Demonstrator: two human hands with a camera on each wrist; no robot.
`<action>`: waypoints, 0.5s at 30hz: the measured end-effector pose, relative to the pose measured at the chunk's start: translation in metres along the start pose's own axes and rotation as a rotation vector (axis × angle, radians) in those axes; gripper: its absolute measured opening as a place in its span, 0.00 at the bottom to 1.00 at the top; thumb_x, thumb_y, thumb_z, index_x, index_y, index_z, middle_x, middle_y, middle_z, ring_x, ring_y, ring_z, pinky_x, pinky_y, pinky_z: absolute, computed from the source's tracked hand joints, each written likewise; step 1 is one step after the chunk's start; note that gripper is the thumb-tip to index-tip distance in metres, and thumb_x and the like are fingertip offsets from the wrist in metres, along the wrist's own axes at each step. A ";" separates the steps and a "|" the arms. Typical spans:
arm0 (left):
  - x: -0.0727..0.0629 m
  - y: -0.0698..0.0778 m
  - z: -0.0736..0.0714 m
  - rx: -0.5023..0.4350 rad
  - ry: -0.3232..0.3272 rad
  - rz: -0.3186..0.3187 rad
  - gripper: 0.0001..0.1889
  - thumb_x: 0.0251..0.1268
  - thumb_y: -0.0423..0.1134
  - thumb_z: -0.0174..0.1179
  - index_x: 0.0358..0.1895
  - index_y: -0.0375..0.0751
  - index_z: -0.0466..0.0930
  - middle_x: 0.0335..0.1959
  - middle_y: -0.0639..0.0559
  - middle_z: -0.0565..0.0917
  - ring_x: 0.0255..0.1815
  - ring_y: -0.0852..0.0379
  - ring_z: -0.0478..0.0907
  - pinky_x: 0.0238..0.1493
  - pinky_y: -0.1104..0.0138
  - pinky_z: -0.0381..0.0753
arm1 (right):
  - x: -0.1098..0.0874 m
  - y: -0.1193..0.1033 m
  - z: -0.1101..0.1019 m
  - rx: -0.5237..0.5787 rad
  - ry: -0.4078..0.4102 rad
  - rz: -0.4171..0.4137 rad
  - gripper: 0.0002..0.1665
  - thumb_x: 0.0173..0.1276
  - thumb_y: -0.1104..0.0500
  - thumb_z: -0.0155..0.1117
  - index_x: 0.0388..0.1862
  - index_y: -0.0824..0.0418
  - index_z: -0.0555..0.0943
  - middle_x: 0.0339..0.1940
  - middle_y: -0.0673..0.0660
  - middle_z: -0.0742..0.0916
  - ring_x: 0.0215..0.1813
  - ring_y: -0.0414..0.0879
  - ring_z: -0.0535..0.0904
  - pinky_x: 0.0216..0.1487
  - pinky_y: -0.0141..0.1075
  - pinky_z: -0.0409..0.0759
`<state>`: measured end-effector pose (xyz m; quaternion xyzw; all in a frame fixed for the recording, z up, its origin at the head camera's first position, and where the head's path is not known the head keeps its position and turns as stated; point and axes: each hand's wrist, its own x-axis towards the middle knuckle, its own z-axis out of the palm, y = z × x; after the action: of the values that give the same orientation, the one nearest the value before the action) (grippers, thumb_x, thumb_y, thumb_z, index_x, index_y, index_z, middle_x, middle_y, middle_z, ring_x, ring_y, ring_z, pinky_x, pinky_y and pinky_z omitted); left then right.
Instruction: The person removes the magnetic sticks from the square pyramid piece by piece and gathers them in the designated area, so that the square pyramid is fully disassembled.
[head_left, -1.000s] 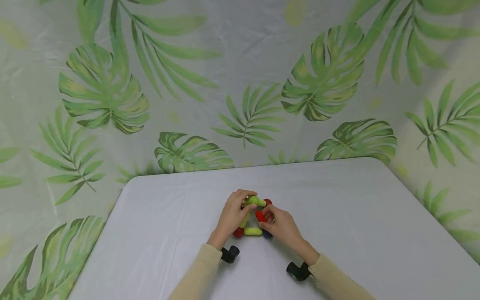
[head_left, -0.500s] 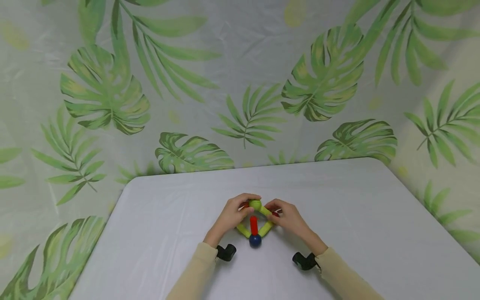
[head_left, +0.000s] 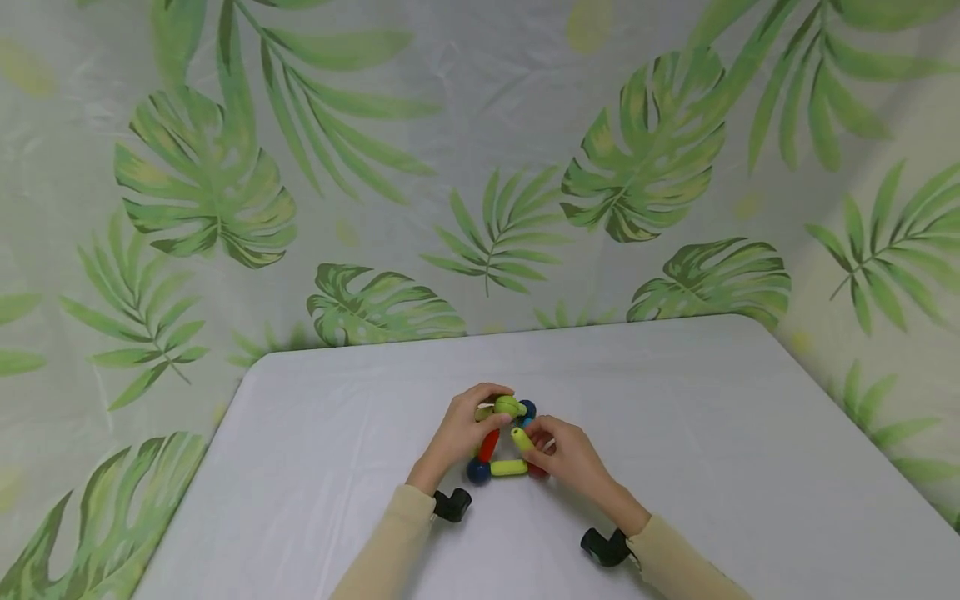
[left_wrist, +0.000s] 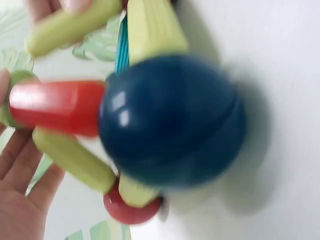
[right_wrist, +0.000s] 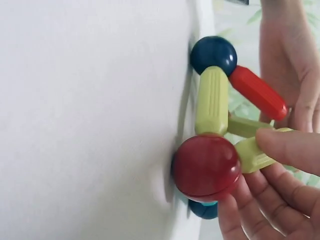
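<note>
A toy frame of magnetic building rods and balls stands on the white table. My left hand [head_left: 468, 429] grips the green ball [head_left: 508, 406] at its top. My right hand [head_left: 567, 454] pinches an upright yellow-green rod [right_wrist: 254, 156], which rises from the red ball [right_wrist: 207, 167]. A red rod [left_wrist: 57, 106] leans up from the dark blue ball [left_wrist: 172, 120] at the front left. Between blue and red balls lies another yellow-green rod [head_left: 509, 468]. Farther back sits a second blue ball [head_left: 528, 408]. Fingers partly hide the back of the frame.
The white tabletop [head_left: 345, 433] spreads around the toy frame, with a leaf-patterned sheet [head_left: 495, 167] behind it. Black wrist cameras [head_left: 453, 505] stick out inward from both wrists, close above the table.
The frame has been turned: its blue ball with the red rod went from front right through front middle to front left. The right hand has moved from the red rod to a yellow-green one.
</note>
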<state>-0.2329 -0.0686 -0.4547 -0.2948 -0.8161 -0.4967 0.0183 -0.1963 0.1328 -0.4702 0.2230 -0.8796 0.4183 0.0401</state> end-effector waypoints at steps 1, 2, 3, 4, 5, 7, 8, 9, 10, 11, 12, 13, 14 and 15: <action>-0.001 0.000 -0.001 -0.002 0.001 0.003 0.18 0.61 0.36 0.64 0.54 0.35 0.77 0.51 0.49 0.80 0.52 0.52 0.76 0.55 0.56 0.75 | -0.001 -0.001 -0.001 0.012 -0.022 0.007 0.10 0.60 0.65 0.70 0.39 0.64 0.79 0.32 0.50 0.83 0.33 0.42 0.78 0.34 0.31 0.79; -0.001 0.000 -0.001 -0.007 -0.001 0.008 0.18 0.61 0.36 0.64 0.54 0.35 0.77 0.50 0.49 0.80 0.52 0.52 0.76 0.55 0.55 0.75 | -0.002 -0.001 -0.003 0.034 -0.043 0.021 0.10 0.60 0.65 0.69 0.40 0.64 0.79 0.33 0.50 0.83 0.34 0.42 0.78 0.35 0.31 0.79; -0.001 0.000 -0.001 -0.010 -0.008 0.011 0.18 0.60 0.36 0.65 0.53 0.35 0.78 0.50 0.49 0.81 0.51 0.52 0.77 0.55 0.56 0.75 | -0.002 -0.001 -0.005 0.057 -0.051 0.048 0.10 0.61 0.65 0.68 0.41 0.64 0.79 0.34 0.51 0.83 0.35 0.43 0.78 0.36 0.32 0.79; -0.002 0.001 -0.001 -0.014 -0.018 0.016 0.18 0.60 0.36 0.66 0.53 0.34 0.78 0.49 0.49 0.81 0.51 0.52 0.77 0.55 0.57 0.75 | -0.001 0.000 -0.007 0.081 -0.051 0.068 0.10 0.61 0.66 0.66 0.42 0.65 0.79 0.35 0.52 0.83 0.36 0.44 0.78 0.37 0.34 0.79; -0.002 0.001 -0.001 -0.018 -0.028 0.022 0.18 0.59 0.37 0.66 0.52 0.35 0.78 0.48 0.49 0.81 0.50 0.52 0.77 0.54 0.58 0.75 | 0.001 0.001 -0.009 0.105 -0.043 0.093 0.10 0.62 0.67 0.65 0.42 0.65 0.79 0.37 0.53 0.83 0.38 0.45 0.78 0.39 0.35 0.79; -0.003 0.001 -0.001 -0.027 -0.044 0.027 0.18 0.58 0.37 0.67 0.51 0.36 0.78 0.47 0.50 0.81 0.48 0.52 0.78 0.53 0.59 0.76 | 0.006 0.005 -0.012 0.139 -0.020 0.118 0.12 0.62 0.69 0.62 0.45 0.65 0.79 0.42 0.56 0.83 0.43 0.50 0.78 0.44 0.40 0.79; -0.003 0.001 -0.001 -0.029 -0.044 0.030 0.17 0.58 0.38 0.67 0.50 0.36 0.79 0.46 0.50 0.81 0.47 0.52 0.78 0.53 0.59 0.76 | 0.010 0.007 -0.012 0.145 -0.004 0.120 0.13 0.62 0.70 0.61 0.47 0.65 0.79 0.44 0.57 0.82 0.46 0.52 0.78 0.46 0.42 0.78; -0.003 0.002 -0.001 -0.030 -0.044 0.033 0.17 0.58 0.38 0.67 0.50 0.37 0.79 0.45 0.50 0.81 0.46 0.53 0.78 0.52 0.59 0.76 | 0.014 0.010 -0.012 0.136 0.009 0.107 0.15 0.62 0.71 0.61 0.49 0.65 0.79 0.47 0.58 0.82 0.49 0.55 0.77 0.48 0.45 0.78; -0.003 0.002 -0.001 -0.029 -0.044 0.033 0.17 0.58 0.38 0.67 0.49 0.38 0.79 0.45 0.51 0.81 0.46 0.53 0.77 0.52 0.59 0.77 | 0.017 0.013 -0.012 0.129 0.008 0.081 0.16 0.63 0.70 0.61 0.51 0.65 0.78 0.49 0.60 0.81 0.52 0.57 0.76 0.49 0.48 0.77; -0.004 0.007 -0.002 -0.037 -0.048 0.029 0.16 0.58 0.37 0.67 0.49 0.37 0.79 0.44 0.50 0.81 0.46 0.52 0.77 0.52 0.57 0.76 | 0.020 0.016 -0.012 0.121 -0.001 0.055 0.17 0.64 0.70 0.61 0.53 0.64 0.78 0.51 0.61 0.80 0.54 0.59 0.75 0.51 0.50 0.77; -0.005 0.012 -0.003 -0.043 -0.053 0.029 0.16 0.59 0.36 0.67 0.49 0.35 0.78 0.44 0.48 0.81 0.45 0.50 0.77 0.52 0.55 0.76 | 0.023 0.018 -0.011 0.111 -0.018 0.028 0.17 0.65 0.69 0.62 0.53 0.64 0.78 0.53 0.61 0.80 0.55 0.59 0.74 0.51 0.51 0.76; -0.005 0.013 -0.002 -0.050 -0.060 0.023 0.16 0.59 0.34 0.67 0.49 0.34 0.78 0.45 0.46 0.81 0.46 0.48 0.77 0.52 0.54 0.76 | 0.025 0.021 -0.011 0.100 -0.035 0.006 0.17 0.66 0.68 0.62 0.53 0.64 0.78 0.53 0.61 0.80 0.56 0.60 0.74 0.52 0.52 0.76; -0.004 0.014 -0.001 -0.056 -0.063 0.019 0.16 0.59 0.33 0.66 0.49 0.33 0.78 0.45 0.44 0.81 0.46 0.47 0.77 0.52 0.52 0.76 | 0.027 0.023 -0.011 0.093 -0.049 -0.011 0.17 0.66 0.67 0.63 0.53 0.63 0.79 0.53 0.61 0.80 0.56 0.60 0.74 0.51 0.52 0.76; -0.004 0.014 0.000 -0.063 -0.065 0.009 0.16 0.59 0.32 0.66 0.49 0.32 0.77 0.45 0.44 0.81 0.46 0.46 0.77 0.53 0.52 0.75 | 0.028 0.025 -0.011 0.085 -0.059 -0.028 0.16 0.65 0.66 0.64 0.53 0.64 0.79 0.52 0.60 0.81 0.56 0.60 0.74 0.51 0.52 0.76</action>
<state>-0.2227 -0.0660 -0.4448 -0.3151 -0.7987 -0.5123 -0.0153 -0.2328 0.1446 -0.4737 0.2490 -0.8586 0.4480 0.0104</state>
